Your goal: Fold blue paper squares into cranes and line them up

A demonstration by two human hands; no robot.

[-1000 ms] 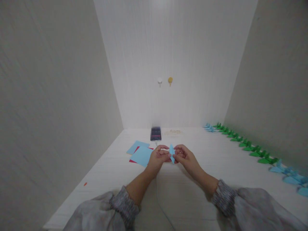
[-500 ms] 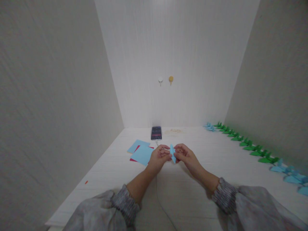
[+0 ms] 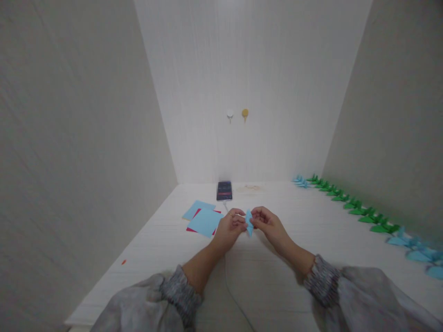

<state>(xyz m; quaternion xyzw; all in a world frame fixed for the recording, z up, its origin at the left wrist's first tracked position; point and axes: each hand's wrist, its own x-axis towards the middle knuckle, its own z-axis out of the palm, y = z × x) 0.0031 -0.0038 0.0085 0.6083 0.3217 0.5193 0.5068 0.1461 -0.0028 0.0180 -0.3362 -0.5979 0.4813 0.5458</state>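
Note:
A small folded piece of light blue paper [image 3: 249,223] is held upright between my two hands, above the middle of the table. My left hand [image 3: 231,227] pinches its left side with thumb and fingers; a ring shows on one finger. On the other side, my right hand [image 3: 268,222] grips the paper between thumb and fingertips. Its finer folds are too small to make out. Left of my left hand lies a light blue square sheet [image 3: 205,222] on top of red paper [image 3: 191,229], with a blue stack [image 3: 198,209] behind it.
A phone [image 3: 224,190] with a white cable [image 3: 226,276] lies near the back wall. Along the right wall runs a row of folded green paper cranes [image 3: 352,204], with blue ones [image 3: 420,253] nearer me and more blue ones [image 3: 300,181] behind. An orange scrap [image 3: 123,262] lies far left.
The folded blue paper has shifted slightly and its outline looks more jagged at the top. Both hands keep their hold on it. The view has moved very slightly.

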